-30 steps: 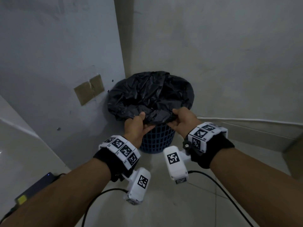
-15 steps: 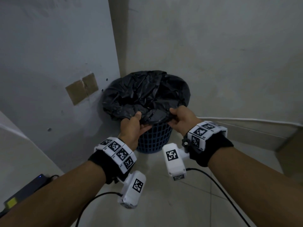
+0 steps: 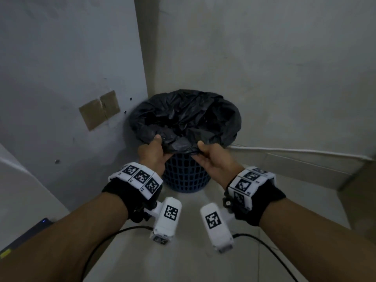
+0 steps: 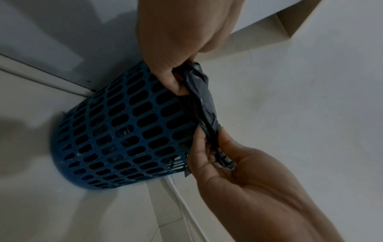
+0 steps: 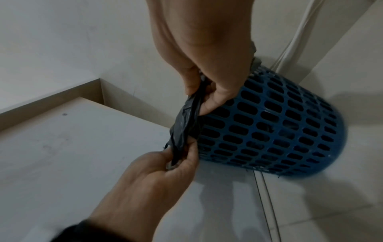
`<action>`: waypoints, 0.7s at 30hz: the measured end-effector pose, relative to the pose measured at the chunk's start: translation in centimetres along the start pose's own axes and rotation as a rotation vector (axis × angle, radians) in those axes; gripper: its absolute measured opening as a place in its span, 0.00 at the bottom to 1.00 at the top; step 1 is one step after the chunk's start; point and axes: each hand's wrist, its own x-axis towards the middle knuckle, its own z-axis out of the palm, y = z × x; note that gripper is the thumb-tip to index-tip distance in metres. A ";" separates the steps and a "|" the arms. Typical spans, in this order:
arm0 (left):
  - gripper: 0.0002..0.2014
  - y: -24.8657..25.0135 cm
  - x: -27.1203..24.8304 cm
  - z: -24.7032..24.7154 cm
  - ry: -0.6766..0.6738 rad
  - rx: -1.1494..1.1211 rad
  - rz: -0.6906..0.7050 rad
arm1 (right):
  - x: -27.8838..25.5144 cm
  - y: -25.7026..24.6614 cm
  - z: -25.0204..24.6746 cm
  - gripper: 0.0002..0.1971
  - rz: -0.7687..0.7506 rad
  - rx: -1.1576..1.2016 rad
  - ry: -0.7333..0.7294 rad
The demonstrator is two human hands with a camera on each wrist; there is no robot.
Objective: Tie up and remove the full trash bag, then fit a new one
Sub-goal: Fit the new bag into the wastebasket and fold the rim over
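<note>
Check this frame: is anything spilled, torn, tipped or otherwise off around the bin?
Nothing stands out. The blue basket stands upright in the corner, the black bag is draped over its rim, and the left hand and right hand pinch its near edge.

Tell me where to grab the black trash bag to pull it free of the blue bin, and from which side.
Grip the black trash bag by its turned-over hem on the near rim of the blue bin, from below: both hands already pinch that loose fold there, the rest probably stretched tight.
</note>
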 end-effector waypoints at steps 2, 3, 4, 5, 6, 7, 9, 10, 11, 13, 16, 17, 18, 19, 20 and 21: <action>0.21 0.2 0.4 -0.3 0.009 -0.047 -0.014 | -0.2 0.8 0.8 0.13 -0.011 -0.019 0.031; 0.21 0.1 0.6 -0.7 -0.008 -0.072 -0.006 | -0.2 1.3 1.2 0.16 -0.012 -0.023 0.048; 0.22 0.1 0.5 -1.0 -0.036 -0.095 0.006 | -0.4 1.6 1.6 0.18 -0.008 -0.029 0.065; 0.23 0.0 0.3 -1.4 -0.065 -0.106 0.024 | -0.5 1.9 1.9 0.18 -0.001 -0.037 0.079; 0.24 -0.1 0.0 -1.7 -0.099 -0.114 0.049 | -0.7 2.1 2.2 0.18 0.005 -0.045 0.090; 0.24 -0.4 -0.3 -1.9 -0.121 -0.096 0.069 | -0.8 2.1 2.3 0.16 0.012 -0.055 0.097; 0.23 -0.7 -1.3 -2.2 -0.116 0.000 0.063 | -1.0 2.0 2.1 0.15 0.031 -0.102 0.108; 0.23 -1.1 -1.9 -2.3 -0.097 0.073 0.040 | -1.0 2.0 2.0 0.14 0.043 -0.142 0.111; 0.24 -1.4 -2.4 -2.2 -0.087 0.144 0.006 | -1.0 2.0 1.9 0.13 0.052 -0.186 0.115; 0.24 -2.1 -3.4 -1.8 -0.109 0.239 -0.058 | -1.2 2.2 1.8 0.11 0.077 -0.263 0.120; 0.19 -2.0 -4.4 -0.5 -0.124 0.285 -0.066 | -1.6 2.1 2.0 0.10 0.102 -0.298 0.115; 0.17 -1.7 -4.3 -0.3 -0.111 0.282 -0.073 | -1.7 2.0 2.0 0.10 0.103 -0.304 0.121; 0.16 -1.5 -4.1 -0.2 -0.099 0.272 -0.084 | -1.8 1.8 1.9 0.09 0.103 -0.310 0.125; 0.14 -1.2 -3.7 -0.1 -0.091 0.248 -0.101 | -1.8 1.6 1.9 0.09 0.106 -0.317 0.123; 0.14 -1.1 -3.2 -0.1 -0.090 0.214 -0.128 | -1.8 1.3 1.7 0.07 0.115 -0.328 0.111; 0.14 -1.0 -2.7 -0.1 -0.098 0.185 -0.160 | -1.8 1.0 1.5 0.07 0.132 -0.343 0.089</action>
